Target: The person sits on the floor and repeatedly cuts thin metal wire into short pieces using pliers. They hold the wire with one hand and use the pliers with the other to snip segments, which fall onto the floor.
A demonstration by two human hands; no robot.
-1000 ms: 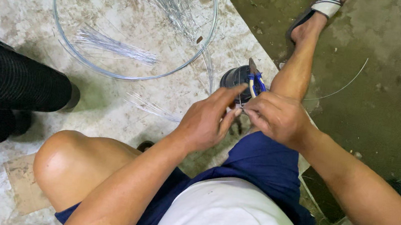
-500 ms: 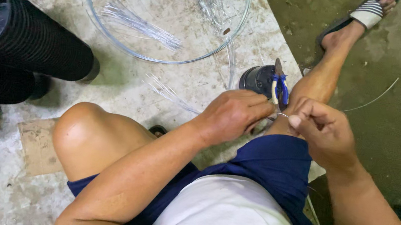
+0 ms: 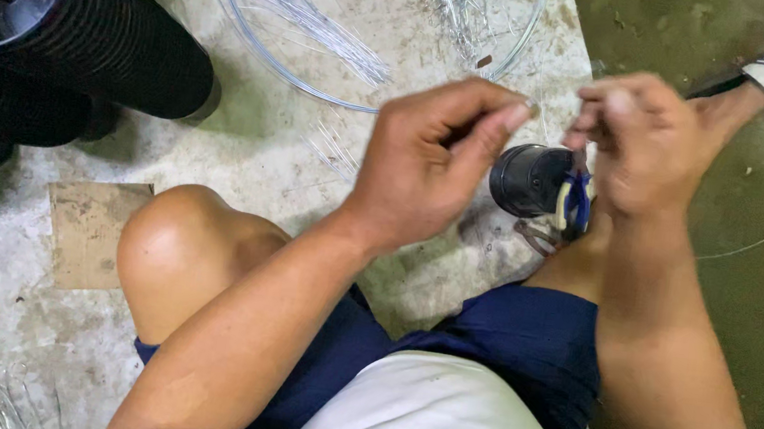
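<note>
Thin silvery wire [image 3: 546,120], barely visible, runs roughly level between the pinched fingertips of the left hand [image 3: 427,157] and the closed right hand [image 3: 645,139], raised above a black cylinder [image 3: 528,178] on the concrete floor [image 3: 245,151].

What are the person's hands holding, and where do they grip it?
Both hands pinch something too thin to see clearly, probably a wire: left hand between thumb and forefinger, right hand with bunched fingertips. Which part of it cannot be told.
</note>
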